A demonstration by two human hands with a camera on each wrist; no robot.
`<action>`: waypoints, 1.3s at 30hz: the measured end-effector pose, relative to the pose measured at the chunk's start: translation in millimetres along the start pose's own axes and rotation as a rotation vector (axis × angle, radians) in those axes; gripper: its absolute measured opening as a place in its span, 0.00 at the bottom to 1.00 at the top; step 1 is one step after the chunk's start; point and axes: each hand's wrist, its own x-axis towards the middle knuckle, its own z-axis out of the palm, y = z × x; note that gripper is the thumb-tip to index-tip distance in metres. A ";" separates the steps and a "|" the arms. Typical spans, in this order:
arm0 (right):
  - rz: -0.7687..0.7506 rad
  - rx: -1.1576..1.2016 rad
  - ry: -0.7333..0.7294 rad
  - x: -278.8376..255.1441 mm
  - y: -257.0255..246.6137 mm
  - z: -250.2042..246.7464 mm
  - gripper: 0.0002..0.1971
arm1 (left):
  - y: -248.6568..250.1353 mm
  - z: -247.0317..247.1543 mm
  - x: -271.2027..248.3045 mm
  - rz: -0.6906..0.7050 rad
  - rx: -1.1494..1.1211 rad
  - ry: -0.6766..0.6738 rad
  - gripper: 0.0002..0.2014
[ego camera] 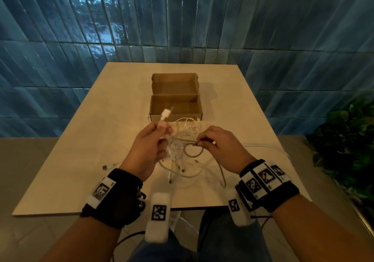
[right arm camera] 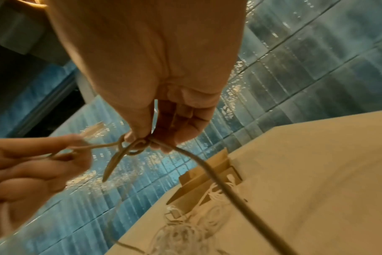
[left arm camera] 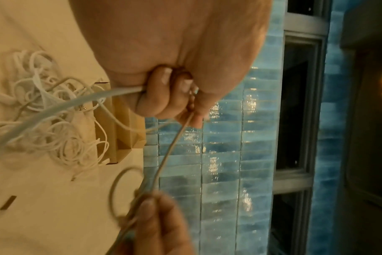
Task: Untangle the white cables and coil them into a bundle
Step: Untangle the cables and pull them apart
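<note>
A tangle of white cables (ego camera: pixel 183 140) lies on the pale table (ego camera: pixel 101 140) in front of a cardboard box. My left hand (ego camera: pixel 153 142) is raised above it, fingers curled round a cable (left arm camera: pixel 76 101) whose white plug (ego camera: pixel 166 113) sticks up past the thumb. My right hand (ego camera: pixel 210 142) pinches a greyish cable (ego camera: pixel 192 154) where it crosses itself in a small loop (right arm camera: pixel 140 146). That cable (right arm camera: pixel 225 186) runs taut between both hands and hangs down to the table. In the left wrist view the same loop (left arm camera: pixel 124 191) shows beside the right hand's fingers (left arm camera: pixel 155 224).
An open cardboard box (ego camera: pixel 175 99) stands behind the tangle, mid-table. Loose cable ends (ego camera: pixel 107 167) trail toward the table's near edge, and a long strand (ego camera: pixel 269 147) runs off to the right. Blue tiled wall (ego camera: pixel 182 18) behind; a plant (ego camera: pixel 348 140) at right.
</note>
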 end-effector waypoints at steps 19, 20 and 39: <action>0.036 0.056 0.108 -8.8 -7.4 -11.1 0.04 | -12.9 35.8 -3.7 0.283 0.728 -0.055 0.05; 0.010 0.066 0.123 -8.5 -10.3 -11.8 0.05 | -12.7 36.3 -2.5 0.310 0.742 -0.045 0.06; -0.117 -0.231 0.169 -6.5 -25.0 -6.4 0.05 | -16.3 32.8 6.3 0.435 0.930 -0.029 0.09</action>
